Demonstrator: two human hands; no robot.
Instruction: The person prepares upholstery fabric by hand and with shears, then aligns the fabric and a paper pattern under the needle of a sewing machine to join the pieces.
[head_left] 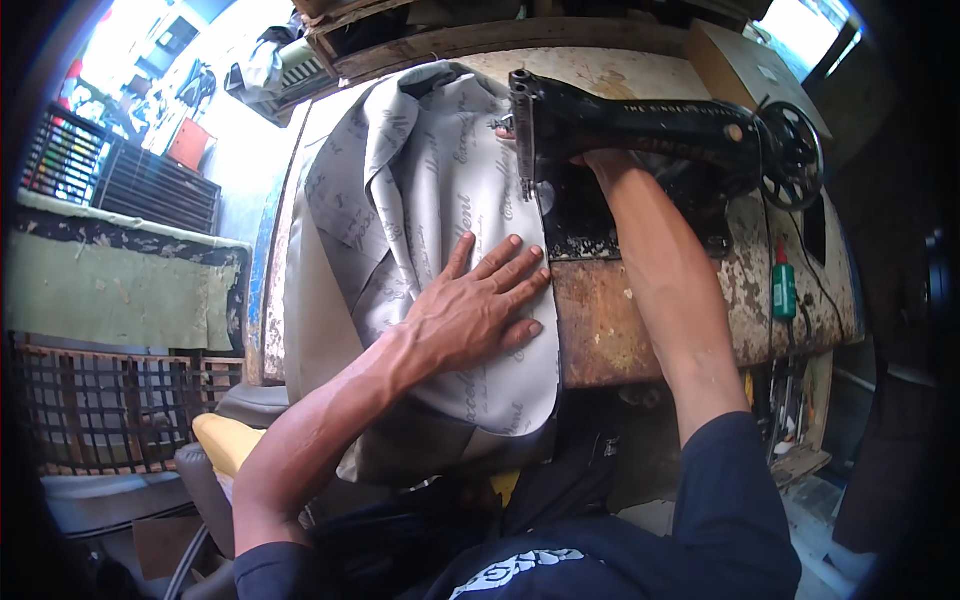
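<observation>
A grey printed fabric [400, 190] lies spread over the worn sewing table [620, 330], running up to the needle of a black sewing machine [640, 125]. My left hand [480, 305] rests flat on the fabric, fingers spread, near the machine's bed plate. My right forearm reaches up under the machine's arm. My right hand [590, 158] is mostly hidden behind the machine body near the needle, so its fingers do not show.
A small green bottle with a red cap [784, 285] stands on the table's right side. The machine's handwheel [792, 140] is at the far right. Dark wire crates [120, 175] stand at the left. A yellow cushion [225, 440] sits below the table edge.
</observation>
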